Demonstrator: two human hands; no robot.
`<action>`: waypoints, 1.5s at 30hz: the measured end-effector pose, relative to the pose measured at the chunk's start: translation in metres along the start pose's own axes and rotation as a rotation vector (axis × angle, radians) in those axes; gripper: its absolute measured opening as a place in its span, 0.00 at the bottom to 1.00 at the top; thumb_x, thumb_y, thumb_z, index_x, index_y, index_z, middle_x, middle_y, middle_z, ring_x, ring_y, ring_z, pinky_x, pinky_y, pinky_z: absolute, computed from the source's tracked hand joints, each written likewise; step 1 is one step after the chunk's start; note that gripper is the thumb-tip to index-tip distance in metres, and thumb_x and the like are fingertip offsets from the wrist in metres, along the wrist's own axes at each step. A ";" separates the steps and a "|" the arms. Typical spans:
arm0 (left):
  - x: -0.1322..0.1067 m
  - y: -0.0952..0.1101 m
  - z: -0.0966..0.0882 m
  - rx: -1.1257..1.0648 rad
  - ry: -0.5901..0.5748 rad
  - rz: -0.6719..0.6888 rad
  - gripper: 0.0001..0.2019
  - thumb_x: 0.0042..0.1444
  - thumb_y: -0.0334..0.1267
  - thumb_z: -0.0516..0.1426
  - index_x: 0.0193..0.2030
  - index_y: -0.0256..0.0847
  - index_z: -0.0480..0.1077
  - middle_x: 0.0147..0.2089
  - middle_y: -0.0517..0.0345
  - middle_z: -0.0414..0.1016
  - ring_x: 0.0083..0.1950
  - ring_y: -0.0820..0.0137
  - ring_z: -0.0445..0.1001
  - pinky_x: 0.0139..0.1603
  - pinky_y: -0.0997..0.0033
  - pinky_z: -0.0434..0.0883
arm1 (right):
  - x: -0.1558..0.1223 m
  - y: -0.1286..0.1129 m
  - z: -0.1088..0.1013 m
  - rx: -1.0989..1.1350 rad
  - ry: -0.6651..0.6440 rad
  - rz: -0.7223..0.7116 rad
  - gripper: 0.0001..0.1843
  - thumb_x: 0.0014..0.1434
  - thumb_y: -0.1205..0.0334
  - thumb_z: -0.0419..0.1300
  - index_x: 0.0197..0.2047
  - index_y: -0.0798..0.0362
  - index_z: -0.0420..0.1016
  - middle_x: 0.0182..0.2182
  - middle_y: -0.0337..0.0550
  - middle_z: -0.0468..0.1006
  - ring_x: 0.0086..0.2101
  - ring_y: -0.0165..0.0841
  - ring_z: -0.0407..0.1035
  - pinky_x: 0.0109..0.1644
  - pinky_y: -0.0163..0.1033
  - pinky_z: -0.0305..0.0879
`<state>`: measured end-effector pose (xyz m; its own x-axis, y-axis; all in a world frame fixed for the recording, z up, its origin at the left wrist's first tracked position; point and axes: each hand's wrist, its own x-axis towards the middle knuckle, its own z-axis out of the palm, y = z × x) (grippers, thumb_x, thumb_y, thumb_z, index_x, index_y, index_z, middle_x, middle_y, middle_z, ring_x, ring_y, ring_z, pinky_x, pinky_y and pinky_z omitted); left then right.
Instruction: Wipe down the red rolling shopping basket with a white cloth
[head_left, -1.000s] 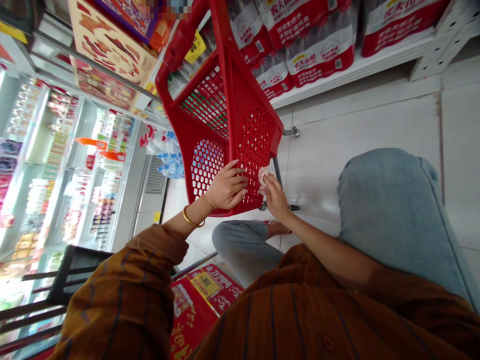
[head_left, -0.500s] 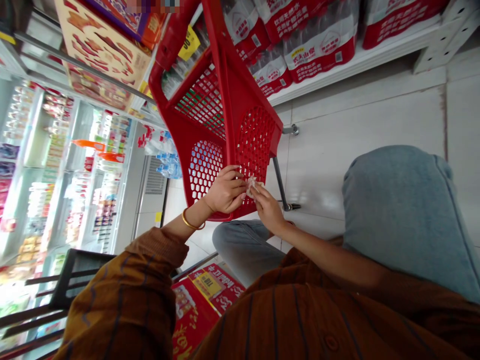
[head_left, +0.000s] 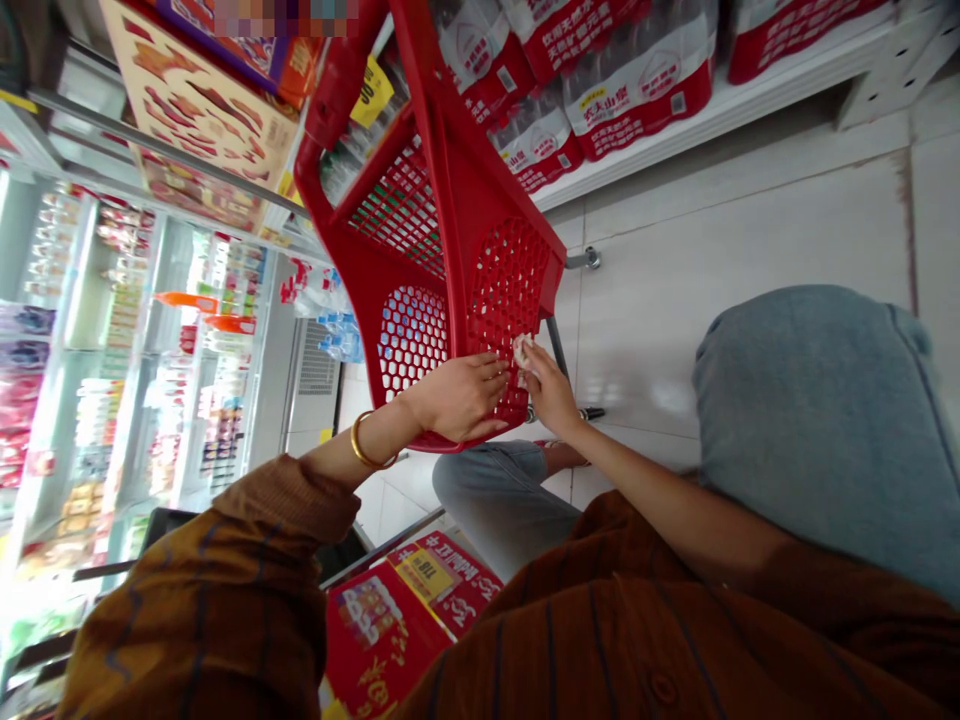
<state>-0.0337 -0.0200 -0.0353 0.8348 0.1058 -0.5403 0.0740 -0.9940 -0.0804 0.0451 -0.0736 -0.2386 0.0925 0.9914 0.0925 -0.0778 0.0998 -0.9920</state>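
Observation:
A red plastic shopping cart (head_left: 491,190) with honeycomb-holed walls stands in front of me. My left hand (head_left: 459,397), with a gold bangle at the wrist, lies over the cart's lower edge, its fingers stretched out and nothing seen in them. To its right, my right hand (head_left: 551,398) is closed around a crumpled whitish tissue (head_left: 523,350). The tissue is held up against the cart's perforated side, or just in front of it; I cannot tell if it touches.
Red-wrapped packs of bottled water (head_left: 641,85) fill a low white shelf (head_left: 675,130). Below my left arm is a red carton (head_left: 390,635). Lit shelves (head_left: 135,360) stand at left. My bent knee (head_left: 810,400) rises at right above the tiled floor (head_left: 750,230).
My hands have moved apart. The right one has shifted right and slightly up with the tissue, while the left has lowered a little and its fingers have straightened.

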 end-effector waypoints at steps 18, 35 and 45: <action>-0.013 0.005 0.011 -0.117 -0.092 -0.040 0.27 0.64 0.51 0.45 0.43 0.27 0.75 0.40 0.38 0.79 0.44 0.56 0.77 0.47 0.55 0.74 | -0.055 -0.012 0.017 -0.038 -0.206 -0.084 0.33 0.58 0.79 0.49 0.64 0.48 0.63 0.62 0.46 0.66 0.63 0.37 0.58 0.66 0.52 0.58; -0.003 -0.016 -0.027 0.041 -0.052 0.120 0.37 0.61 0.62 0.43 0.44 0.27 0.76 0.47 0.35 0.78 0.53 0.53 0.75 0.62 0.52 0.63 | 0.018 -0.016 -0.019 0.020 0.190 0.095 0.28 0.61 0.69 0.50 0.65 0.51 0.60 0.58 0.51 0.70 0.56 0.39 0.67 0.62 0.51 0.63; 0.018 -0.046 -0.020 -0.128 -0.266 0.075 0.36 0.59 0.60 0.48 0.62 0.30 0.64 0.63 0.37 0.67 0.64 0.53 0.66 0.67 0.51 0.55 | 0.033 0.005 0.000 0.059 0.081 0.044 0.28 0.64 0.68 0.50 0.67 0.47 0.58 0.68 0.45 0.54 0.67 0.39 0.49 0.68 0.53 0.53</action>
<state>-0.0116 0.0272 -0.0244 0.6696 0.0185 -0.7425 0.1000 -0.9928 0.0654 0.0477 -0.0408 -0.2406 0.1677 0.9851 0.0389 -0.1415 0.0631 -0.9879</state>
